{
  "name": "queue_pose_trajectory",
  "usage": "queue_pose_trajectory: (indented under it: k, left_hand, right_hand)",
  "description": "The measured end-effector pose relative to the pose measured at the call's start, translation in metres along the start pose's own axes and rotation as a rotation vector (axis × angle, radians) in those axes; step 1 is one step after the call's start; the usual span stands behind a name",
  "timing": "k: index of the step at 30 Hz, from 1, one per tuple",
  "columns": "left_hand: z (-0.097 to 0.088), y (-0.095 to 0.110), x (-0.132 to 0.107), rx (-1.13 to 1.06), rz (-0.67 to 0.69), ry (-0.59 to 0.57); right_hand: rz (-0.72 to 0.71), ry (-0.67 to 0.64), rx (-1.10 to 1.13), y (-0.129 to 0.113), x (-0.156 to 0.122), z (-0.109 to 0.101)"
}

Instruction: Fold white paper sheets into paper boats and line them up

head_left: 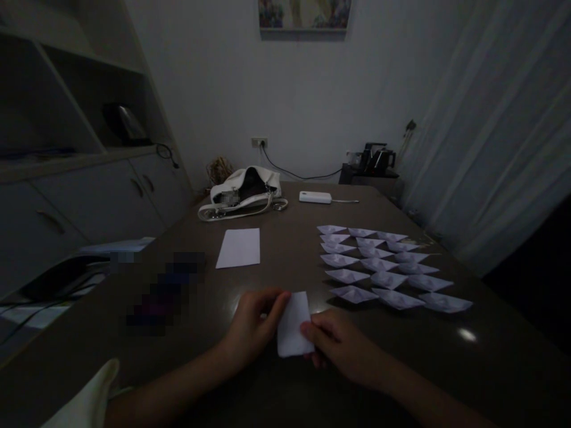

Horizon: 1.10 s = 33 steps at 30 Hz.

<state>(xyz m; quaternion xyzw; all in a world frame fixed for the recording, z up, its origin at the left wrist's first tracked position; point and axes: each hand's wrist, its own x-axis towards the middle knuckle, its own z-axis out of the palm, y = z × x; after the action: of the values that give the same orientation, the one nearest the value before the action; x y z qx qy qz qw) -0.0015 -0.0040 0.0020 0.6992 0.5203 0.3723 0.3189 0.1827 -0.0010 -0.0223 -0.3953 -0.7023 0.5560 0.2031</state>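
Observation:
Between my two hands is a small folded sheet of white paper (294, 330), held up above the near part of the table. My left hand (256, 321) grips its upper left edge between thumb and fingers. On the right edge, my right hand (332, 342) pinches the paper, thumb on top and fingers behind. Several folded paper boats (352, 294) stand in rows on the table to the right. Beyond my left hand lies a white sheet of paper (239, 248), flat on the tabletop.
A white handbag (245, 187) sits at the far end of the brown table (285, 238), left of a white power bank (314, 197) with a short cord. Some papers (120, 245) lie along the left edge. A kettle (127, 125) stands on the left shelf.

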Motion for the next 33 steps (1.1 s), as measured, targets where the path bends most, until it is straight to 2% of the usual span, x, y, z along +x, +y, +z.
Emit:
queue_pose_trajectory:
  k: [3,8,14,19,21,26,29,33]
  left_hand:
    - [0.000,-0.002,0.001,-0.026,-0.011,0.021]
    - [0.001,-0.003,0.001,-0.030,-0.002,0.066]
    - [0.000,-0.004,0.002,-0.104,-0.052,0.038]
    - [0.000,-0.010,0.006,-0.146,-0.087,0.036]
    - [-0.001,-0.011,0.007,-0.196,-0.100,0.026]
    - [-0.002,-0.011,0.010,-0.447,-0.129,-0.069]
    - [-0.002,-0.010,0.009,-0.576,-0.174,-0.140]
    - [0.000,-0.010,0.008,-0.668,-0.214,-0.234]
  right_hand:
    - [-0.019,0.074,-0.015,0.002,0.002,0.003]
    - [0.003,-0.031,0.020,0.000,0.002,-0.001]
    - [-0.064,0.160,-0.177,-0.002,0.002,-0.002]
    - [-0.070,0.073,-0.134,0.001,0.005,-0.004]
    - [-0.088,0.076,-0.148,0.002,0.005,-0.005]
    - [-0.106,0.148,-0.160,0.001,0.005,-0.008]
    - [-0.126,0.098,-0.120,0.000,0.006,-0.009]
    - [-0.112,0.040,-0.225,-0.004,0.004,-0.007]
